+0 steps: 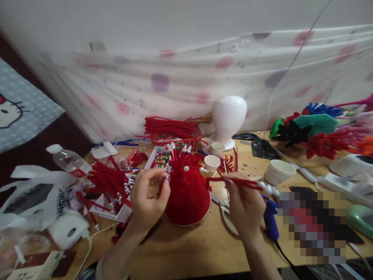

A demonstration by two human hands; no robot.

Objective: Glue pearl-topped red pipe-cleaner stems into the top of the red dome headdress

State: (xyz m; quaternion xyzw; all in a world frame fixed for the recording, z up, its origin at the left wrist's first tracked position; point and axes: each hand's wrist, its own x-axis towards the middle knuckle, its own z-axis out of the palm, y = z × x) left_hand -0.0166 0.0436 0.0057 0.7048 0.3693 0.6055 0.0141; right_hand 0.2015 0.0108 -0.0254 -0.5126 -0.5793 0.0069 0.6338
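Note:
A domed red headdress [186, 194] stands on the table, built of fuzzy red strips. A string of pearls runs round its lower edge, and red sprigs tipped with white beads rise from its top. At its left side my left hand [150, 198] is closed, thumb and forefinger pinched; what they hold is too small to make out. To the right of the dome, my right hand [244, 204] grips several red pipe cleaners [243, 182] with pearl beads at their right ends. Their bent left tip lies beside the dome's right edge. White-handled scissors [226, 217] lie between dome and right hand.
A blue glue gun [271, 221] lies right of my right hand. Behind are a white foam head [229, 120], paper cups [212, 164] and a red basket [198, 143] of pipe cleaners. Leftward are a white bead box [125, 214], a bottle [70, 161] and a white adapter [68, 229].

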